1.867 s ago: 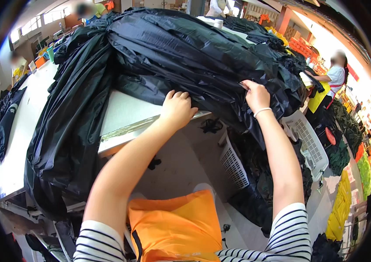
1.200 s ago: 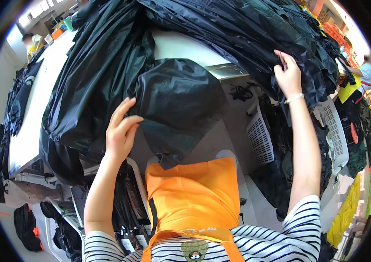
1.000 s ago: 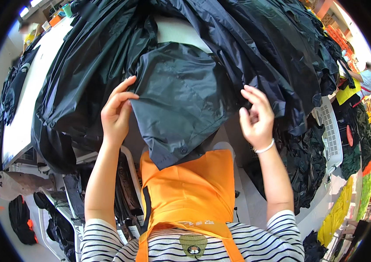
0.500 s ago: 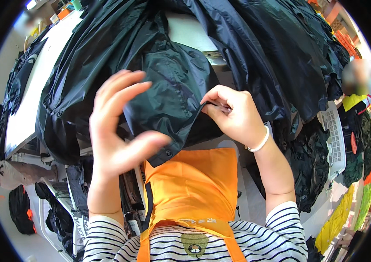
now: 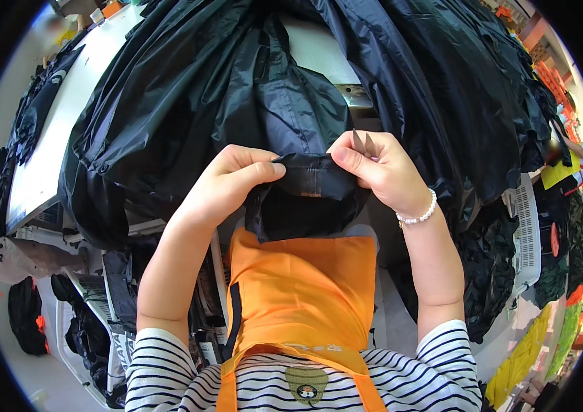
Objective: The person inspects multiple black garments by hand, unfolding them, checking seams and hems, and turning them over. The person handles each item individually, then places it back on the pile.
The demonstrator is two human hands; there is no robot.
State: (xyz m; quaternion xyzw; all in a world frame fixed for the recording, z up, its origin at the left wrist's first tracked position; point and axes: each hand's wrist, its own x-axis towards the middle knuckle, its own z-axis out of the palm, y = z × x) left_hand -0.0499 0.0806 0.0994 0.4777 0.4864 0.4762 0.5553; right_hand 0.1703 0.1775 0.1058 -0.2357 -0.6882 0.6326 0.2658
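Both hands pinch the folded edge of a black garment (image 5: 312, 180) held up in front of an orange apron (image 5: 298, 295): the left hand (image 5: 226, 184) grips its left end, and the right hand (image 5: 380, 168), with a bead bracelet (image 5: 416, 216) on its wrist, grips its right end beside a small pair of snips (image 5: 363, 142). The garment trails up into a heap of black cloth (image 5: 188, 96) covering a white table (image 5: 51, 144).
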